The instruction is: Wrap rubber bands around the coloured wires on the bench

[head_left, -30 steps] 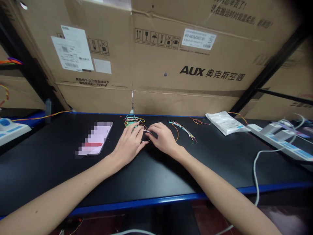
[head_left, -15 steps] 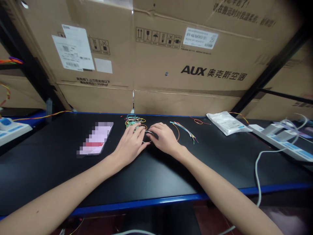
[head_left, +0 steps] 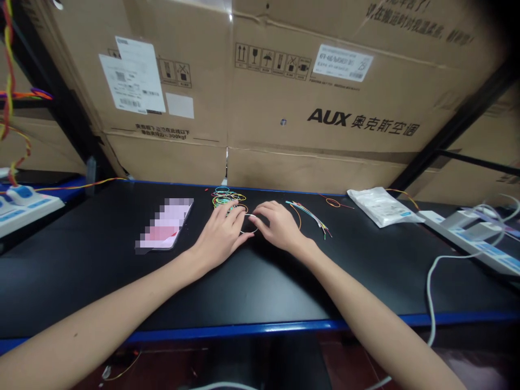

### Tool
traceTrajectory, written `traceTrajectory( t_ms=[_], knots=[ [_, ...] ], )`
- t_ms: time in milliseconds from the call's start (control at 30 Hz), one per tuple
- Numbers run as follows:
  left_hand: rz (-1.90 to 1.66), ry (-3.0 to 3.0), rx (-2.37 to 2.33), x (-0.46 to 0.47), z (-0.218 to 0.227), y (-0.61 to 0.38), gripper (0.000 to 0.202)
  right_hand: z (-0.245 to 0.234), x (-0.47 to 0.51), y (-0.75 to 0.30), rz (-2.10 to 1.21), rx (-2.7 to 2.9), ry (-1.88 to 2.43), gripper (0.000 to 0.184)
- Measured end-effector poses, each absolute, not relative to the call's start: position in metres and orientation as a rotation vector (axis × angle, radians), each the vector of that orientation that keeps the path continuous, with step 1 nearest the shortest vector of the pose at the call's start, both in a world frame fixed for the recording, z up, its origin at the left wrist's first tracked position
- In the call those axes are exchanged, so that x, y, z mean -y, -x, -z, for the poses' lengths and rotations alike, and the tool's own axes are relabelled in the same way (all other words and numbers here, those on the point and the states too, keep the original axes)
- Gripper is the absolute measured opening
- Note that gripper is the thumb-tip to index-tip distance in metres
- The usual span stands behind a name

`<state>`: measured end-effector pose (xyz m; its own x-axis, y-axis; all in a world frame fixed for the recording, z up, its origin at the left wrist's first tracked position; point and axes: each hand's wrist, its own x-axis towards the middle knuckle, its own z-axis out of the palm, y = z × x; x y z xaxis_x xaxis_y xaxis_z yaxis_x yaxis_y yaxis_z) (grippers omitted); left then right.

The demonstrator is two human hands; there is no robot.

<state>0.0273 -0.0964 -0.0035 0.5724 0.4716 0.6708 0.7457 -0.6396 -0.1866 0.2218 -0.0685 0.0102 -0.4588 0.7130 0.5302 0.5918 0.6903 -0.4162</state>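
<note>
A thin white wire [head_left: 249, 232] bends into a small loop above the black tabletop, between my two hands. My left hand [head_left: 219, 232] rests palm down at the loop's left side, fingers stretched and thumb spread away; its fingers touch the wire. From the right, my right hand [head_left: 279, 226] curls its fingers and pinches the wire's upper part near the thumb tip. Its fingertips are partly hidden. Just behind my left hand lies a tangle of coloured wires [head_left: 222, 199]. To the right of my right hand is a bunch of loose cut wires [head_left: 311, 214].
A phone [head_left: 173, 219] with a blurred screen lies left of my hands. A white plastic packet [head_left: 382, 207] sits at the back right, near a power strip [head_left: 479, 241] with a trailing grey cable. A large cardboard box [head_left: 264, 157] stands behind the table [head_left: 260, 292].
My right thumb and fingers have shifted slightly around the white wire, and the loop shows more clearly. My left hand has barely moved. The whole view has shifted a little.
</note>
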Motion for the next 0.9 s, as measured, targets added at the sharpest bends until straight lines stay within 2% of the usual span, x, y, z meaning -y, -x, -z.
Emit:
traceTrajectory(
  t_ms=[67, 233, 467, 533, 633, 700, 800, 900],
  knots=[
    [0.804, 2.343, 0.985, 0.0969, 0.0032, -0.0268, 0.039, -0.0074, 0.0698, -0.2208, -0.036, 2.184, 0.938, 0.019],
    [0.875, 2.296, 0.994, 0.0969, 0.0023, -0.0263, 0.044, -0.0065, 0.0732, -0.2151, -0.011, 2.127, 0.907, 0.019],
    [0.896, 2.281, 0.928, 0.0919, -0.0003, -0.0263, 0.043, -0.0131, 0.0744, -0.2152, -0.552, 2.06, 0.958, 0.031],
    [0.886, 2.295, 0.928, 0.0912, -0.0004, -0.0266, 0.042, -0.0117, 0.0728, -0.217, -0.435, 2.098, 0.957, 0.027],
    [0.865, 2.312, 0.932, 0.0917, -0.0002, -0.0273, 0.042, -0.0082, 0.0707, -0.2188, -0.082, 2.134, 0.909, 0.017],
    [0.857, 2.319, 0.935, 0.0925, -0.0001, -0.0277, 0.042, -0.0067, 0.0703, -0.2185, 0.01, 2.125, 0.885, 0.014],
    [0.858, 2.314, 0.923, 0.0932, 0.0001, -0.0282, 0.04, -0.0073, 0.0712, -0.2168, -0.01, 2.106, 0.879, 0.018],
    [0.844, 2.31, 0.909, 0.0929, 0.0, -0.0283, 0.039, -0.0113, 0.0711, -0.2166, -0.215, 2.114, 0.912, 0.021]
  ],
)
